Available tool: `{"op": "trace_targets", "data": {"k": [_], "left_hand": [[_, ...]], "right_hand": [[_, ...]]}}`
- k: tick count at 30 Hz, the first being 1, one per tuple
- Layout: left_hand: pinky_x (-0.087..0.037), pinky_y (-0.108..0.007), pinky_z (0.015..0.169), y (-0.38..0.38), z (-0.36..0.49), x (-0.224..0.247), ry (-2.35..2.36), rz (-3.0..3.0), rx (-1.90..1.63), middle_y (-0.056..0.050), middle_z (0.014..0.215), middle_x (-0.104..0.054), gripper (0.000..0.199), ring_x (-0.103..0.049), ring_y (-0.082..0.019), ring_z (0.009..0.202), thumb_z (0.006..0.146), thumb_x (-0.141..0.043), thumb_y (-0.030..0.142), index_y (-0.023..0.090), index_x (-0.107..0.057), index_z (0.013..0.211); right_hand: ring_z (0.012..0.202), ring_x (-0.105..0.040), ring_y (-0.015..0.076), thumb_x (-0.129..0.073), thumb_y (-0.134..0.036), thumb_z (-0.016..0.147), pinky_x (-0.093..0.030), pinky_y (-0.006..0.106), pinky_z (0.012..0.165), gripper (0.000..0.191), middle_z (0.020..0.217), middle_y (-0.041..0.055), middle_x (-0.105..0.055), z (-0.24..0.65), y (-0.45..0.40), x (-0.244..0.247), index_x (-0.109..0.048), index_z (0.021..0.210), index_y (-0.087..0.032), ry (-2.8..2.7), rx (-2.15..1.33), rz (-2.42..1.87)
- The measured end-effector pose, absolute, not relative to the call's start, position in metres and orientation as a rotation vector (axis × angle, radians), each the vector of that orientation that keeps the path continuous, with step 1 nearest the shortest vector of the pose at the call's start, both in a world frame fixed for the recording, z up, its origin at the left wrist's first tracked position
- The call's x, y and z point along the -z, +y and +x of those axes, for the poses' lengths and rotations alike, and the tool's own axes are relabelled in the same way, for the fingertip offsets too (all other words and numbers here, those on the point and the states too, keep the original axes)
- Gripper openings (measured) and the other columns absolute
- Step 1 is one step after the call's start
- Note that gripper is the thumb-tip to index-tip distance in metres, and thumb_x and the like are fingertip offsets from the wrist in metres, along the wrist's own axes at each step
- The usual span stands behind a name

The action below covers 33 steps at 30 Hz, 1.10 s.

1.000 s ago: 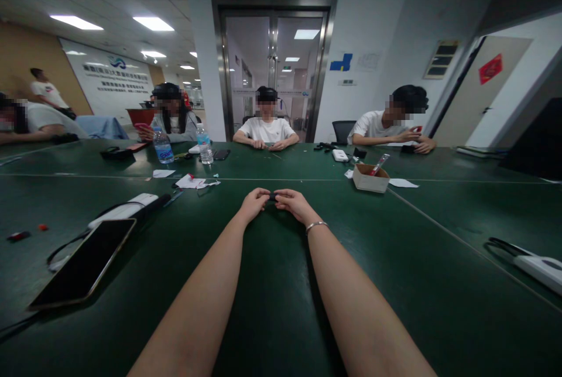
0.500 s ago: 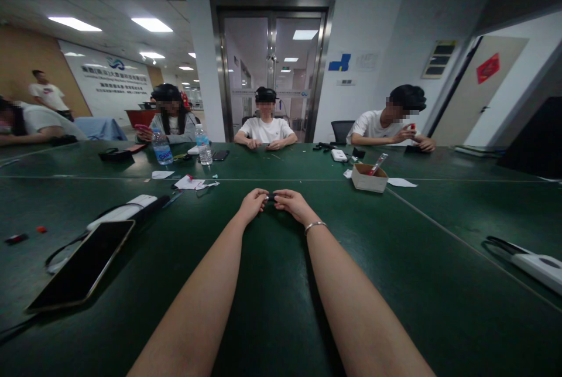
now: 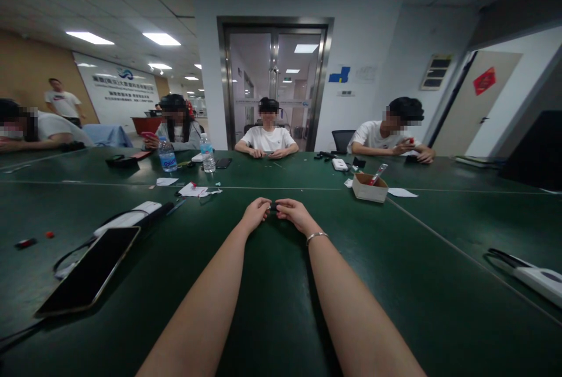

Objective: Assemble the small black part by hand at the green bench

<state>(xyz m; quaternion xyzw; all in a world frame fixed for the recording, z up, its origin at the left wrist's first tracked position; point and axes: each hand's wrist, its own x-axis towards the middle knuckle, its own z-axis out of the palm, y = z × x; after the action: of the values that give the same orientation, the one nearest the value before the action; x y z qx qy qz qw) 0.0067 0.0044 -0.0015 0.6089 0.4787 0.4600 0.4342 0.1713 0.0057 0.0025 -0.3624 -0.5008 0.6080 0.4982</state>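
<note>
Both my arms stretch forward over the dark green table (image 3: 272, 283). A small black object (image 3: 273, 206) sits between my fingertips, too small to name. My left hand (image 3: 256, 214) pinches its left end, where a small pale bit shows at the fingertips. My right hand (image 3: 297, 215), with a silver bracelet (image 3: 317, 236) at the wrist, pinches the right end. Most of the object is hidden by the fingers. I cannot tell whether it is one piece or two.
To the left lie a phone (image 3: 90, 271), a white device (image 3: 129, 217) with a black strap, and a small red piece (image 3: 50, 235). Ahead stand two water bottles (image 3: 208, 154) and an open box (image 3: 370, 191). Another white device (image 3: 538, 277) lies at right. Several people sit across.
The whole view has tilted slightly up, so things appear lower. My hands keep their pinch on the small black object, with barely any shift of the fingers.
</note>
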Motion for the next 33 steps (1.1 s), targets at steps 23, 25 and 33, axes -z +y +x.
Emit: {"op": "trace_targets", "data": {"k": [23,25,33], "left_hand": [[-0.038,-0.017,0.046,0.0,0.008,0.001,1.206,1.569,-1.145,0.001,0.066,-0.052,0.022,-0.049,-0.008,0.054,0.083,-0.044,0.022,0.015,-0.057,0.099],[-0.034,-0.016,0.042,0.0,0.008,-0.001,1.194,1.571,-1.136,0.002,0.059,-0.049,0.024,-0.045,-0.007,0.047,0.085,-0.042,0.027,0.015,-0.057,0.099],[-0.032,-0.016,0.04,0.002,0.007,-0.005,1.123,1.536,-1.041,0.001,0.051,-0.052,0.03,-0.044,-0.007,0.041,0.086,-0.039,0.027,0.01,-0.057,0.103]], "right_hand": [[0.057,-0.062,0.0093,-0.067,-0.001,0.073,-0.054,0.016,0.053,0.018,0.081,0.0058,-0.067,0.171,0.005,-0.004,-0.066,0.089,-0.01,-1.206,-1.473,-0.882],[0.058,-0.063,0.0096,-0.067,-0.001,0.072,-0.054,0.017,0.053,0.02,0.082,0.0058,-0.067,0.171,0.005,-0.004,-0.065,0.09,-0.01,-1.221,-1.477,-0.881],[0.055,-0.061,0.008,-0.07,-0.001,0.068,-0.052,0.015,0.051,0.024,0.08,0.0048,-0.066,0.172,0.005,-0.004,-0.065,0.09,-0.011,-1.234,-1.493,-0.854]]}}
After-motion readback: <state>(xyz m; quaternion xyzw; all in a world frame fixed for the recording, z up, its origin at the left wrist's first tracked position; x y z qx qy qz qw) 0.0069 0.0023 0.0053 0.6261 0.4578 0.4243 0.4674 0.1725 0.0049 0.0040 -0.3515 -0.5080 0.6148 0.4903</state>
